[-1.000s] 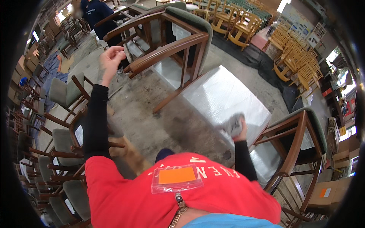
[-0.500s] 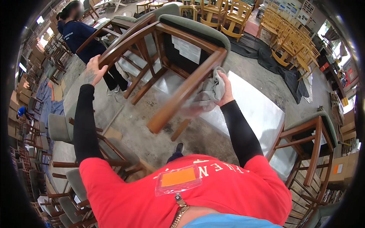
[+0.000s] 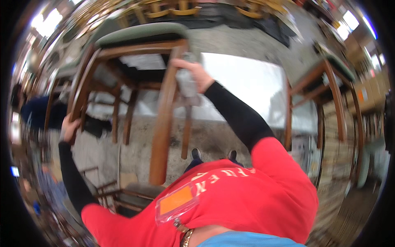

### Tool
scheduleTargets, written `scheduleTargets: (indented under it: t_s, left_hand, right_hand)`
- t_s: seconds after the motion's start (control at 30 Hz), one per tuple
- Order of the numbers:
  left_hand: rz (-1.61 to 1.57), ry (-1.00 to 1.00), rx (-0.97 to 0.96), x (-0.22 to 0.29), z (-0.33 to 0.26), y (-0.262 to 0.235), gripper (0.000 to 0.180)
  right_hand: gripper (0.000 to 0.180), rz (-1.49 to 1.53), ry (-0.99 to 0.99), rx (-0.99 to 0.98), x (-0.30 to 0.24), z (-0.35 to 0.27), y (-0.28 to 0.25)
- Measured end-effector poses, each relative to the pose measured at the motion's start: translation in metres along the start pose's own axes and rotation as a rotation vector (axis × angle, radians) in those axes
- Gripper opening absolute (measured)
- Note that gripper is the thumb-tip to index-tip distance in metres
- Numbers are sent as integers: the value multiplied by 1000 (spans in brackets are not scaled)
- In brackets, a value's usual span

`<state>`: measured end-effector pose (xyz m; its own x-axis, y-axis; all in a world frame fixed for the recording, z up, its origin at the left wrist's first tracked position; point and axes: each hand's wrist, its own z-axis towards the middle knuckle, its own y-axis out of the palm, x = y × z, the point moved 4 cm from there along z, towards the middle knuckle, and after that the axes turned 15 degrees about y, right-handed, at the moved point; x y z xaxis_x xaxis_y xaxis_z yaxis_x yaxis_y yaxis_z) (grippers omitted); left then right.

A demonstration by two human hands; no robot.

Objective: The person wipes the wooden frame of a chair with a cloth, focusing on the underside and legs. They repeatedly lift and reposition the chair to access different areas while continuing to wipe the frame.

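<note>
A brown wooden chair [image 3: 163, 123] with a green-grey padded seat [image 3: 142, 33] hangs tilted before me, its legs pointing toward me and down. Low on its left side, my left hand [image 3: 70, 128] is closed around a wooden part. Toward the right, my right hand [image 3: 196, 75] presses a crumpled grey cloth [image 3: 187, 87] against the near leg, just below the seat, with its fingers reaching over the wood. Motion blurs the cloth and the leg. A pale sheet on the seat's underside is partly visible.
Behind my right arm stretches a white-covered surface [image 3: 242, 92]. Another upturned chair [image 3: 336, 99] stands at right, near cardboard boxes [image 3: 370, 94]. A dark-clothed person [image 3: 37, 112] is at far left, behind the held chair. More chairs [image 3: 144, 190] are at lower left.
The view has turned, and the chair now appears further left and more upright. My left hand sits lower in view; my right hand and the cloth have moved up the leg toward the seat.
</note>
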<state>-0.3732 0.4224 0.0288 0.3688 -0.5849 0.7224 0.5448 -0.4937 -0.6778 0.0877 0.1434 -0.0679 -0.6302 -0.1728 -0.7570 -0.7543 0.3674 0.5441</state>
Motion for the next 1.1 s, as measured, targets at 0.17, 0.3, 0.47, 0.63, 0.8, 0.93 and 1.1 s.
scheduleTargets:
  t_s: [0.17, 0.3, 0.47, 0.63, 0.8, 0.93, 1.1]
  left_hand:
    - [53, -341, 97, 15, -30, 40, 28]
    - [-25, -362, 8, 67, -35, 100, 26]
    - [-134, -334, -29, 160, -27, 183, 34]
    - [-292, -131, -294, 284, 13, 303, 35]
    - [-334, -89, -246, 339, 43, 375, 34]
    - [-319, -100, -317, 356, 62, 391, 31]
    - [-275, -114, -314, 368, 67, 400, 29]
  right_hand:
    - [27, 137, -13, 99, -31, -21, -31]
    - [32, 60, -40, 105, -71, -57, -115]
    - [49, -44, -82, 175, -109, -132, -206]
    - [53, -14, -251, 345, -157, -233, -333]
    - [52, 87, -364, 407, -175, -297, -415]
    - [57, 95, -438, 414, -178, -303, -434]
    - [59, 87, -467, 283, -178, -308, -456]
